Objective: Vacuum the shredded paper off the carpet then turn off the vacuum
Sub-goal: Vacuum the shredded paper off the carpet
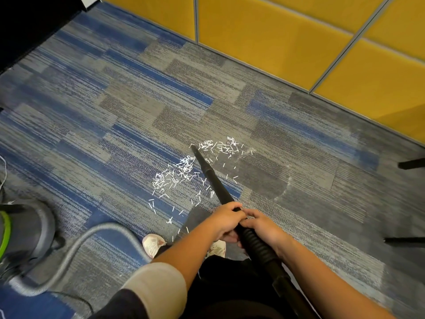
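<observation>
White shredded paper (177, 178) lies scattered on the grey and blue carpet (115, 125), with a second patch farther off. A long black vacuum nozzle (210, 178) slants from my hands down to the carpet, its tip at the near edge of the far patch. My left hand (226, 221) grips the nozzle from the left. My right hand (262, 225) holds it from the right, just above the ribbed black hose (259, 246). The grey vacuum body (25, 236) with a green stripe stands at the lower left, and a grey hose (76, 247) curves out from it.
Yellow partition panels (276, 35) line the far right side. Two black chair legs (411, 163) reach in from the right edge. A dark cabinet (27, 24) fills the top left corner. My light shoes (153, 244) are on the carpet below the paper.
</observation>
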Demonstrator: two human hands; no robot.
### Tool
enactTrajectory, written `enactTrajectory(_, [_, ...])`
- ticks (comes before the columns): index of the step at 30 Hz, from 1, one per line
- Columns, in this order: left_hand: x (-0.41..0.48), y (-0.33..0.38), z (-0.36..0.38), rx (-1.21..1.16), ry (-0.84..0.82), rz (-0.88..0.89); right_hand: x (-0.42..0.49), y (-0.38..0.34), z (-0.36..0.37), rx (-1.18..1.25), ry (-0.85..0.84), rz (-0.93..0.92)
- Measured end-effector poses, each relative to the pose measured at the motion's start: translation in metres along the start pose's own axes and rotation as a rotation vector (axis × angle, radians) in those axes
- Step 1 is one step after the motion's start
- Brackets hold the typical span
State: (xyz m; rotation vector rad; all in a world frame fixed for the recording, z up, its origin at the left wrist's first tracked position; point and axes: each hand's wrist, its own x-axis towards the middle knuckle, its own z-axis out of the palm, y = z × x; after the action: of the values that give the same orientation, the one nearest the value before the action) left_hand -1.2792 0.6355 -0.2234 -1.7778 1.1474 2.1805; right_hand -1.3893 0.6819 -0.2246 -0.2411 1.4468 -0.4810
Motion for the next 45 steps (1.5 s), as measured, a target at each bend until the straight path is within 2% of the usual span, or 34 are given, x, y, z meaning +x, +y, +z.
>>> enactTrajectory(8, [0.01, -0.003, -0.008, -0.012, 0.043, 0.014, 0.01, -0.004, 0.004, -0.018, -0.007, -0.001])
enactTrajectory(18, [0.022, 0.013, 0.009, -0.004, -0.023, -0.002, 0.003, -0.008, -0.015, 0.024, 0.044, -0.025])
enactTrajectory(40, [0.009, 0.008, 0.012, 0.087, -0.049, 0.015, 0.0, 0.01, -0.014, 0.043, 0.046, -0.038])
enactTrajectory(45, [0.01, 0.008, 0.022, 0.121, -0.078, 0.025, -0.008, 0.016, -0.02, 0.125, 0.042, -0.027])
